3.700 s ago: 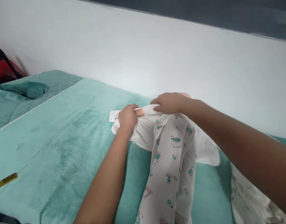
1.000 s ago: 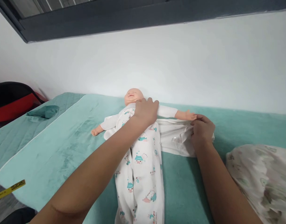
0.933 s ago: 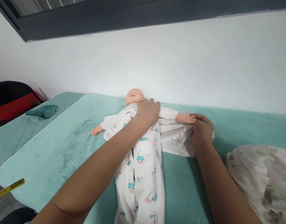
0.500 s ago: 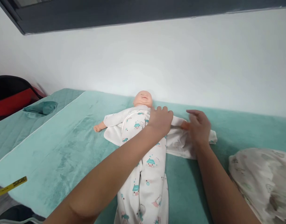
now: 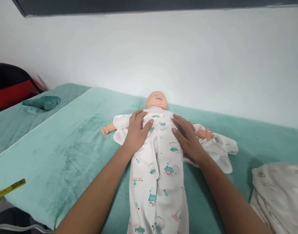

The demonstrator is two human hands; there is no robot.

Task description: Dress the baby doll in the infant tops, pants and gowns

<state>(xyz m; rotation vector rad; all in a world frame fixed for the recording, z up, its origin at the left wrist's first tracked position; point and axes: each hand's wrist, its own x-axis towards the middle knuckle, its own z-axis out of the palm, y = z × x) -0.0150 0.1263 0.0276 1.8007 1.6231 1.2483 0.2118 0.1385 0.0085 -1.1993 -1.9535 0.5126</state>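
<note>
A baby doll [image 5: 156,100] lies on its back, head toward the wall. White clothing with teal house and animal prints [image 5: 155,169] covers its body and legs. My left hand [image 5: 137,131] rests on the left side of the doll's chest, fingers apart and thumb on the printed cloth. Against the opposite side of the chest lies my right hand [image 5: 188,138], its fingers also apart. Neither hand grips anything visible. Both doll forearms poke out of white sleeves. A loose white printed garment [image 5: 218,146] spreads beneath and beyond the doll's arm on the right.
The teal velvet bed cover [image 5: 73,146] lies under the doll, with a white wall [image 5: 212,61] behind. Bunched white printed cloth [image 5: 278,191] sits at right. At far left are a red and black object [image 5: 15,87] and a yellow strip [image 5: 10,189].
My left hand has moved from the right of the chest to its left side. My right hand has left the doll's hand and come in to the chest. The view has shifted slightly.
</note>
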